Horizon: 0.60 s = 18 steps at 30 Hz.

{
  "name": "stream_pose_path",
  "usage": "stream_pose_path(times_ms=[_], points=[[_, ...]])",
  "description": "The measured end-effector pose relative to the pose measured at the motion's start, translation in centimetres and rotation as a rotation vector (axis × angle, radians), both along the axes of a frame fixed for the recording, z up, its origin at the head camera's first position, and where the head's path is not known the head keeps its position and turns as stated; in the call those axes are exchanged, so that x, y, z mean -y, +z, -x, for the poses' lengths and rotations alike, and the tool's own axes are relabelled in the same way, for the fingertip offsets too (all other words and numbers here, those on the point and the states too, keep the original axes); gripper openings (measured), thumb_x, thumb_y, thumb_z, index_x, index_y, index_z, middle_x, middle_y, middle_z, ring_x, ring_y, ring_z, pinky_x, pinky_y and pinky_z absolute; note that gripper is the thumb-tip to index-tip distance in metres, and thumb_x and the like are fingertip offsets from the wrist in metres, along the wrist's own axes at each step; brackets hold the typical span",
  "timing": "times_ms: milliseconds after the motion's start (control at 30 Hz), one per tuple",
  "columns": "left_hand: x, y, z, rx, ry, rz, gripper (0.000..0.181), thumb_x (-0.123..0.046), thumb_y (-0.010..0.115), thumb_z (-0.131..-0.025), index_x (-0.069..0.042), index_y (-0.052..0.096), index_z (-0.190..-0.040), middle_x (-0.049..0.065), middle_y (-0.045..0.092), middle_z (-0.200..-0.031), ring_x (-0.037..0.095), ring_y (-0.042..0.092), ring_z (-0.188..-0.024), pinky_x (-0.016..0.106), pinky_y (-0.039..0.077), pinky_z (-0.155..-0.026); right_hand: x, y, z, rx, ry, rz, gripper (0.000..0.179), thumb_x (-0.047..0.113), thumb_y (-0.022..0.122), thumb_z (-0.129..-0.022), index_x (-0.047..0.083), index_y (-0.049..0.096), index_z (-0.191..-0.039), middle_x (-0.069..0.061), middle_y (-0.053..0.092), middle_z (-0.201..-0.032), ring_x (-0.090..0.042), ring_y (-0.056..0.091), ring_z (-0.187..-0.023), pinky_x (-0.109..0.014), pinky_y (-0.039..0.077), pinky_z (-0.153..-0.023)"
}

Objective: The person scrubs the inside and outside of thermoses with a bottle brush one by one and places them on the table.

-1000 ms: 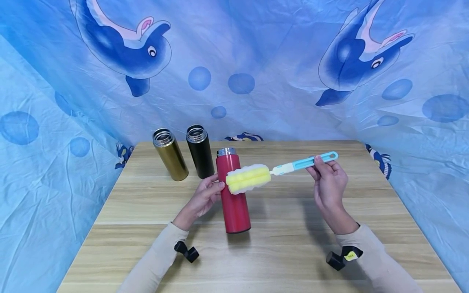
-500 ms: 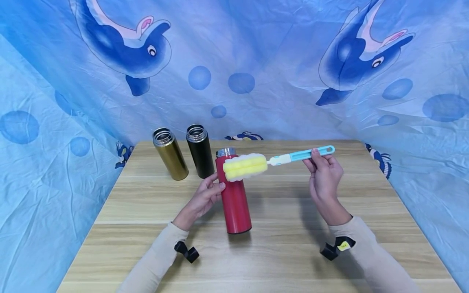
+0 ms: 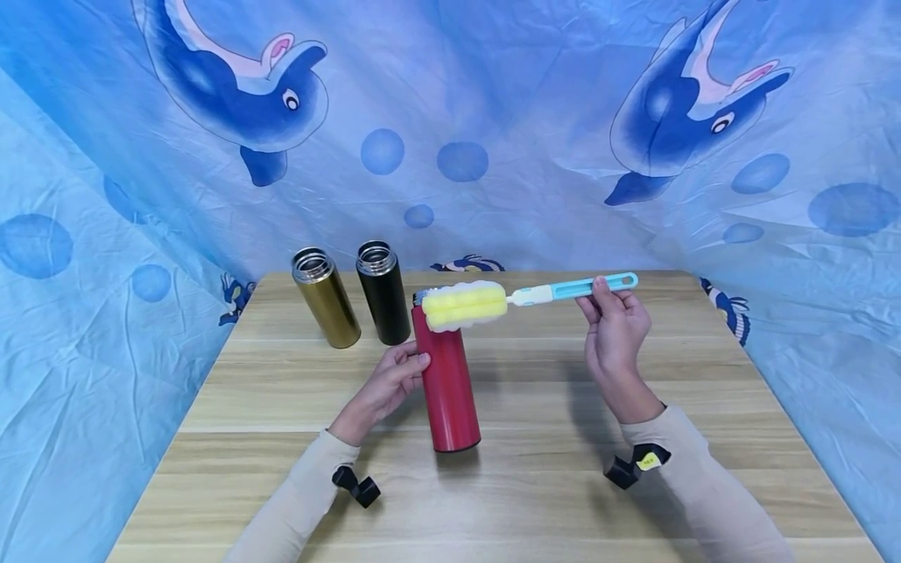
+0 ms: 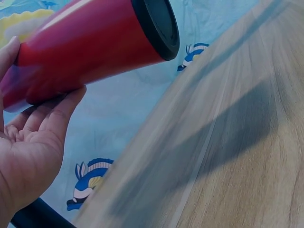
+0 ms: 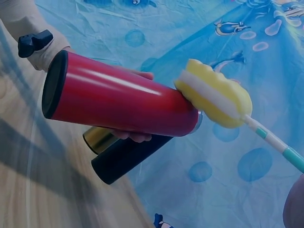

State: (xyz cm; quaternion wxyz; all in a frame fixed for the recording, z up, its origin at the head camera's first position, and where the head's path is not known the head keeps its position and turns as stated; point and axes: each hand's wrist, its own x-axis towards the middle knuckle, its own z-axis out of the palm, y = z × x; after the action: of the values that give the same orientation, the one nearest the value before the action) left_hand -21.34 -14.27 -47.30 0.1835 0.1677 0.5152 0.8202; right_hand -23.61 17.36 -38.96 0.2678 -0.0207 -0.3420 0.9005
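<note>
My left hand (image 3: 387, 383) grips a red thermos bottle (image 3: 450, 395) by its side and holds it off the table, tilted slightly; its black base shows in the left wrist view. The right hand (image 3: 616, 332) pinches the blue and white handle of a bottle brush (image 3: 545, 293) with a yellow and white sponge head. That sponge head (image 5: 216, 95) lies across the upper part of the red bottle, in front of its metal neck, which it mostly hides in the head view. Whether sponge and bottle touch is hard to tell.
A gold bottle (image 3: 329, 301) and a black bottle (image 3: 383, 297) stand open-topped at the table's back left. The wooden table (image 3: 549, 485) ends at a blue dolphin-print curtain (image 3: 535, 117) behind and at both sides.
The right hand has moved up and to the left with the brush. Its sponge head has slid from the bottle's middle up to its neck. The left hand has barely moved.
</note>
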Motion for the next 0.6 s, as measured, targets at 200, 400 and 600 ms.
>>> stream_pose_path(times_ms=[200,400,600], points=[[0.01,-0.09,0.16,0.011,-0.012,0.029,0.035,-0.011,0.054,-0.103,0.005,0.049,-0.134,0.003,0.074,-0.115,0.015,0.075,-0.098,0.030,0.060,-0.089,-0.02,0.36,0.09,-0.024,-0.002,0.017,0.013,-0.005,0.070,-0.092,-0.010,0.059,-0.091,-0.014,0.065,-0.083,-0.018,0.073,-0.069,-0.023,0.061,-0.067],[-0.09,-0.01,0.35,0.017,-0.021,0.043,0.041,-0.015,0.055,-0.103,0.006,0.047,-0.137,0.004,0.074,-0.116,0.016,0.075,-0.099,0.030,0.060,-0.090,-0.09,0.57,-0.07,-0.036,0.010,0.017,0.013,-0.005,0.071,-0.091,-0.010,0.060,-0.093,-0.015,0.065,-0.084,-0.019,0.073,-0.068,-0.023,0.061,-0.067],[-0.30,0.03,0.39,0.002,-0.021,-0.001,0.038,-0.017,0.057,-0.103,0.003,0.050,-0.134,0.004,0.074,-0.115,0.015,0.074,-0.099,0.029,0.060,-0.088,-0.09,0.50,-0.27,-0.034,0.017,0.012,0.022,-0.003,0.079,-0.085,-0.009,0.059,-0.092,-0.015,0.066,-0.082,-0.020,0.073,-0.067,-0.024,0.061,-0.067]])
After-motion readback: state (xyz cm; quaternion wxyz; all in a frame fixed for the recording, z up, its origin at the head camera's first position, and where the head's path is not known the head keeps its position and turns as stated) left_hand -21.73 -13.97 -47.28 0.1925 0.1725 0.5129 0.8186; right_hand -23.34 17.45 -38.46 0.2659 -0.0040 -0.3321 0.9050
